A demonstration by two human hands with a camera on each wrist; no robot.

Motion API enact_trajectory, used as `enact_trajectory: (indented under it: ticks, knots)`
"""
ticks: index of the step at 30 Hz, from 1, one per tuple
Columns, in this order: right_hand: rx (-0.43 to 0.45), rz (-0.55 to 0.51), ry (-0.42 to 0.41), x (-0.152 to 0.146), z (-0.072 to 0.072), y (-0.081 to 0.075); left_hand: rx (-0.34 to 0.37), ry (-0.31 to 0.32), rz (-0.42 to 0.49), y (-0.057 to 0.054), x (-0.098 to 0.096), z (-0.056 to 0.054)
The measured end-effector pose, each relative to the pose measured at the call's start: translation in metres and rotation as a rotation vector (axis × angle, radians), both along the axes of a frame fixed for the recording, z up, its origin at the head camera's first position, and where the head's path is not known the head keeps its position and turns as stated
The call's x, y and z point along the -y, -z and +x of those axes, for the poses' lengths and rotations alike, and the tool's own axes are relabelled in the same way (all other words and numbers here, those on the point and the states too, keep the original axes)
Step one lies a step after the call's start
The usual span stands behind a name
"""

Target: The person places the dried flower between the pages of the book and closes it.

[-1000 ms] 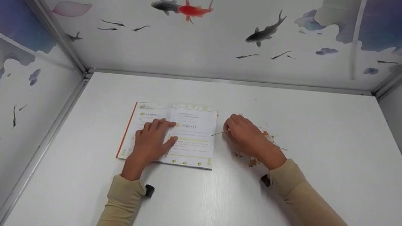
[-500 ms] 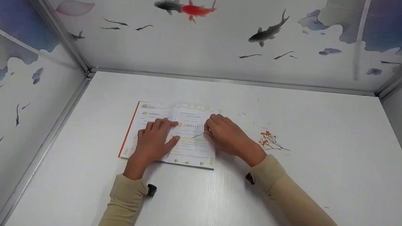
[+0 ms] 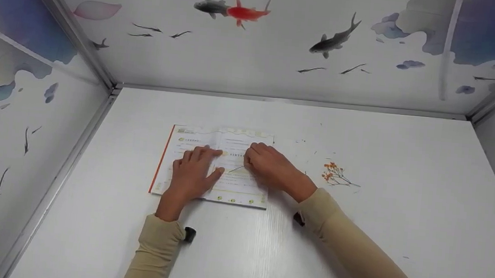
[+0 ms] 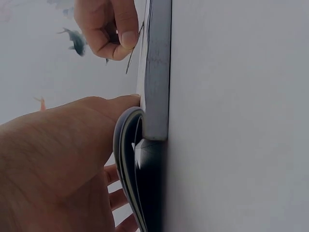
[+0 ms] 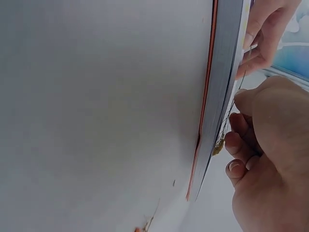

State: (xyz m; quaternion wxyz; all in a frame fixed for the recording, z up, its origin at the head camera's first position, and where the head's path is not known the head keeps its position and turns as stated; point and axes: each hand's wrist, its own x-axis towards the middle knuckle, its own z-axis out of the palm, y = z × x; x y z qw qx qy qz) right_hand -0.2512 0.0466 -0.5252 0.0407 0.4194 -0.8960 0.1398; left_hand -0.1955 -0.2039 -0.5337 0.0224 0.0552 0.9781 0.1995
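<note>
We see a dried flower sprig (image 5: 218,146) with a thin, dark, fine-branched stem and a small mustard-yellow cluster at one end. It is at the right-hand page of a spread-out book (image 3: 243,188); we cannot tell whether it touches the paper.

In the head view, its long axis slants across the page, the bare stem end pointing toward the left thumb, lower left of the pinching fingers. The cluster lies at the opposite end, on the side away from the left hand.

The right hand (image 3: 268,165) pinches the stem between thumb and finger. The left hand (image 3: 192,170) rests across the book's left page and gutter, fingers extended, thumb set apart.

The head view hides the yellow cluster behind the right hand, while the right wrist view shows it. The left wrist view alone shows pages curling up in a loop beside the left hand. On the white table (image 3: 224,253), right of the book, we see an orange-flowered sprig (image 3: 336,176).
</note>
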Motion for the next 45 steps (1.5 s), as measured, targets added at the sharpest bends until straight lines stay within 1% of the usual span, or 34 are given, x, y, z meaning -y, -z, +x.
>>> enact_trajectory:
  ticks: [5,8,10,14,17,21,23,29,33,35,38,40,42,43,45]
  knots:
    - [0.049,-0.027,-0.009,-0.004,-0.004,0.000,-0.001,-0.004,-0.009,0.001,-0.001,0.000]
    - [0.059,-0.063,-0.016,-0.009,-0.007,0.000,-0.006,-0.008,-0.002,-0.001,-0.002,0.001]
    - [0.042,-0.099,-0.013,-0.015,-0.009,0.000,-0.005,-0.003,0.003,-0.002,-0.003,0.001]
    - [0.012,-0.156,0.047,-0.030,-0.014,0.001,-0.012,0.012,0.017,-0.002,-0.003,0.001]
    - [-0.016,-0.163,0.102,-0.041,-0.017,0.002,-0.016,0.016,0.028,-0.003,-0.002,0.001]
    - [-0.031,-0.162,0.146,-0.053,-0.020,0.004,-0.012,0.011,0.039,-0.003,-0.001,0.002]
    - [-0.008,-0.152,0.160,-0.058,-0.021,0.005,-0.008,0.008,0.038,-0.003,0.000,0.002]
    - [0.144,-0.057,0.216,-0.061,-0.017,0.004,0.006,-0.006,0.013,-0.001,-0.001,0.001]
    - [0.175,-0.024,0.235,-0.059,-0.016,0.004,-0.001,-0.020,-0.013,-0.004,-0.005,0.002]
    - [0.181,-0.015,0.239,-0.059,-0.015,0.004,-0.034,-0.019,-0.019,-0.006,-0.010,0.004]
    - [0.192,-0.020,0.244,-0.060,-0.016,0.004,-0.142,-0.005,-0.036,-0.008,-0.018,0.006]
    - [0.199,-0.022,0.249,-0.060,-0.016,0.005,-0.222,0.019,-0.046,-0.010,-0.026,0.009]
    - [0.208,-0.027,0.255,-0.059,-0.016,0.005,-0.286,0.057,-0.053,-0.012,-0.035,0.011]
    - [0.211,-0.025,0.259,-0.059,-0.016,0.005,-0.303,0.087,-0.048,-0.013,-0.040,0.013]
    - [0.215,-0.022,0.263,-0.059,-0.017,0.004,-0.312,0.161,-0.022,-0.015,-0.051,0.017]
